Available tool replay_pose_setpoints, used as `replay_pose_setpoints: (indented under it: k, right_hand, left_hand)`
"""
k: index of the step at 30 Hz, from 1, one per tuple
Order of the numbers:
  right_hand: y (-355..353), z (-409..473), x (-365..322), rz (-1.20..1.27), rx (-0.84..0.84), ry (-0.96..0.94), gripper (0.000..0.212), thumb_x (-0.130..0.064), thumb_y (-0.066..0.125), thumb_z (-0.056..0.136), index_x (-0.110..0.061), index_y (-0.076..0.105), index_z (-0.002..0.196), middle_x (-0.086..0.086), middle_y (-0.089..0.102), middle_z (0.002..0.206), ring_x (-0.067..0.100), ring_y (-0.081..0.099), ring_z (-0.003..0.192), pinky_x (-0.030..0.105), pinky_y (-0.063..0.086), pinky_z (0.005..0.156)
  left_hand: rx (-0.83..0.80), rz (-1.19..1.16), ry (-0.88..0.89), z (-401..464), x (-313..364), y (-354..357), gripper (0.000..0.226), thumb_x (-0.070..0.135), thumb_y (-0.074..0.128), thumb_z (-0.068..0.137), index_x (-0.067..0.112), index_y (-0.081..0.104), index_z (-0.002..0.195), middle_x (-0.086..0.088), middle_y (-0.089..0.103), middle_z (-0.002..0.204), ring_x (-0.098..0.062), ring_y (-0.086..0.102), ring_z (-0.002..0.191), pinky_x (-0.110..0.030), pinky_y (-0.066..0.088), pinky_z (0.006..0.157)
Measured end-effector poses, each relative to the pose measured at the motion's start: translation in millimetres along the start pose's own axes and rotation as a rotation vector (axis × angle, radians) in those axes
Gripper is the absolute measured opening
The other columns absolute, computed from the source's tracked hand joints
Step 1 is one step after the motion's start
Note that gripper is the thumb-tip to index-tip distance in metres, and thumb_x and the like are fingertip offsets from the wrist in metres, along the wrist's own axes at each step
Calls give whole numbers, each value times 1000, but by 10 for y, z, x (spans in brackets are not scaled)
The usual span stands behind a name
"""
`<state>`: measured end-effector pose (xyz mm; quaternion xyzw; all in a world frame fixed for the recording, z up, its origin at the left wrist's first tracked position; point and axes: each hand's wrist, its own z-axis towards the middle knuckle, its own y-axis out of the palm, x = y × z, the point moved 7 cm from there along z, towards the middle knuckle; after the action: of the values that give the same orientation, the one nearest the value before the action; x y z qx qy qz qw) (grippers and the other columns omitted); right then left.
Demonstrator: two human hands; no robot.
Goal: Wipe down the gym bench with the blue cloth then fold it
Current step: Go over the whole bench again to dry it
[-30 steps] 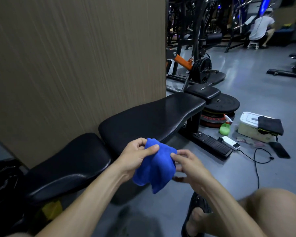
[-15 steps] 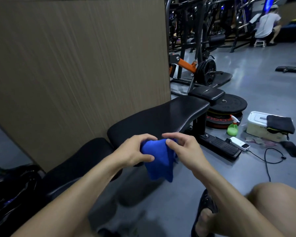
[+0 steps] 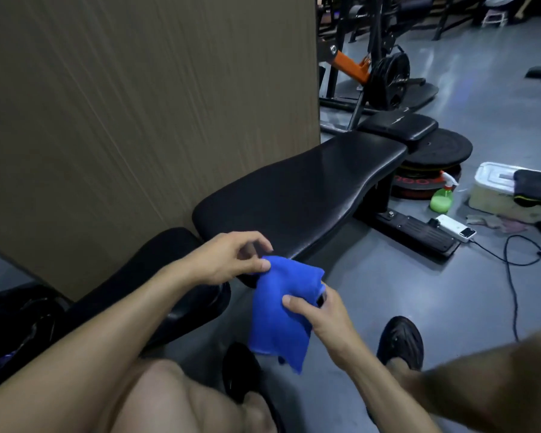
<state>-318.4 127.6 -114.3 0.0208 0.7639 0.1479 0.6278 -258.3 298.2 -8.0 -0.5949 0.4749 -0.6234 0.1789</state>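
Between the hands, the cloth (image 3: 283, 310) hangs bunched, clear of the bench (image 3: 297, 195) beyond. Left hand (image 3: 228, 259) pinches its top corner; right hand (image 3: 320, 314) grips its side. Risk: uneven edges may yield a crooked fold, or the loose lower end may drop to the floor (image 3: 388, 292).

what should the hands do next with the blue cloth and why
Probably lower the blue cloth flat onto the bench pad to start wiping. The left hand pinches its top corner and the right hand grips its side, so it hangs bunched in the air just in front of the pad, not touching it.
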Motion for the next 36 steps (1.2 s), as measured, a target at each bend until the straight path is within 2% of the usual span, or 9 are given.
replay_pose_setpoints:
  k: [3,6,9,15,21,25,30,33,36]
  right_hand:
    - [-63,-9,661,175,236,332,16,-21,72,88,-8,68,97,8,76,80,17,70,66,28,52,57]
    - [231,55,1046,573,291,574,12,-14,57,97,-5,64,96,9,72,65,16,67,49,28,54,42]
    - [768,371,1042,876,201,665,19,-9,48,99,2,62,103,19,75,80,26,74,61,36,59,47]
    - [998,730,887,1031,235,647,25,3,39,95,8,57,80,23,67,64,28,70,50,33,59,45]
    - [395,686,789,665,394,479,11,-4,49,95,-5,56,87,14,65,66,20,65,54,29,54,46]
    - [-269,627,592,279,691,102,5,-23,65,90,-25,62,92,4,67,90,18,63,80,37,51,75]
    - [-4,461,542,-101,706,-145,23,-48,65,77,-36,57,95,18,54,115,28,61,92,54,52,87]
    - [502,421,595,-161,580,-261,29,-35,66,86,-16,56,106,10,41,139,19,57,109,33,48,95]
    - [607,455,648,-255,573,-357,22,-18,68,92,-18,53,108,11,35,146,17,49,124,25,41,100]
  left_hand:
    - [122,148,-87,147,-518,-221,33,36,66,95,37,58,127,9,68,113,-7,66,98,-29,50,91]
    - [46,280,-165,288,-945,-198,48,33,62,98,29,50,144,3,56,142,-16,54,130,-29,40,109]
    - [47,327,-192,385,-1151,-166,36,29,62,98,25,62,133,2,64,131,-17,60,120,-28,43,102]
    - [91,313,-231,469,-1251,-221,24,32,63,96,29,70,119,9,72,116,-13,65,111,-32,48,99]
    - [135,261,-250,379,-1259,-183,27,34,65,94,32,69,121,11,70,122,-11,63,114,-35,47,103]
    - [82,263,-242,379,-1187,-165,31,38,66,94,33,67,125,14,67,124,-9,61,116,-34,45,104]
    - [128,201,-127,590,-967,-138,36,29,62,98,24,64,133,3,59,138,-13,53,129,-25,34,110]
    - [69,249,-114,709,-981,9,39,25,60,99,27,60,139,-1,45,156,-12,38,145,-30,21,120]
    - [68,242,-133,750,-1049,-12,39,27,61,98,34,60,137,6,45,156,-8,38,144,-36,20,123]
